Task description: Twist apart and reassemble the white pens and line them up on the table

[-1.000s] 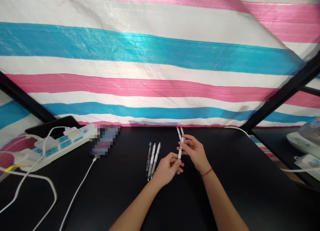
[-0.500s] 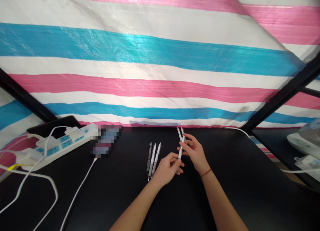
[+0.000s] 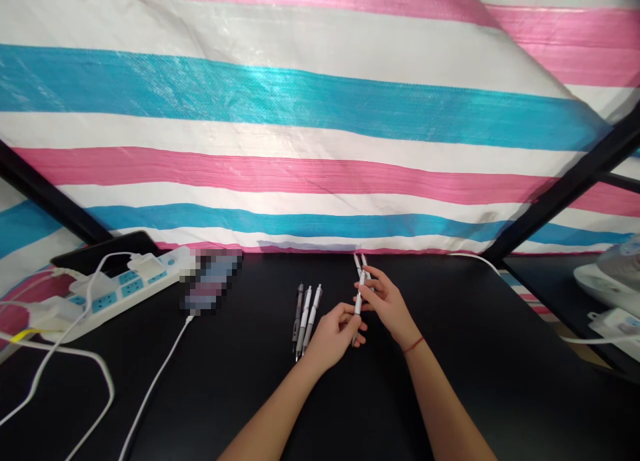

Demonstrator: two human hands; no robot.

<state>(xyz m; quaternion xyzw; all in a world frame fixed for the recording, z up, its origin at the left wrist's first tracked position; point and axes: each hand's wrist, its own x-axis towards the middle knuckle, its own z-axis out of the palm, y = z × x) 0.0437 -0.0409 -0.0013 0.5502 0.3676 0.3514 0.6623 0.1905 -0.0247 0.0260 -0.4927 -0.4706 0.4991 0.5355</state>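
Above the black table a white pen (image 3: 359, 302) is held in both hands, tilted slightly with its top end away from me. My left hand (image 3: 336, 332) pinches its lower grey part. My right hand (image 3: 386, 304) has its thumb and fingers closed round the upper part. Left of my left hand lie a dark grey pen (image 3: 298, 318) and two white pens with grey grips (image 3: 305, 318), (image 3: 313, 314), side by side. Beyond my right hand two more white pens (image 3: 358, 264) lie near the table's back edge, partly hidden by the hand.
A white power strip (image 3: 133, 291) with plugs and cables sits at the left. Next to it is a blurred-out phone-like device (image 3: 213, 281) on a white cable (image 3: 160, 381). A striped sheet (image 3: 310, 181) hangs behind the table (image 3: 240, 394).
The top of the held pen has tilted slightly to the left, and the right hand's fingers have shifted a little on it. The left hand stays nearly in place.
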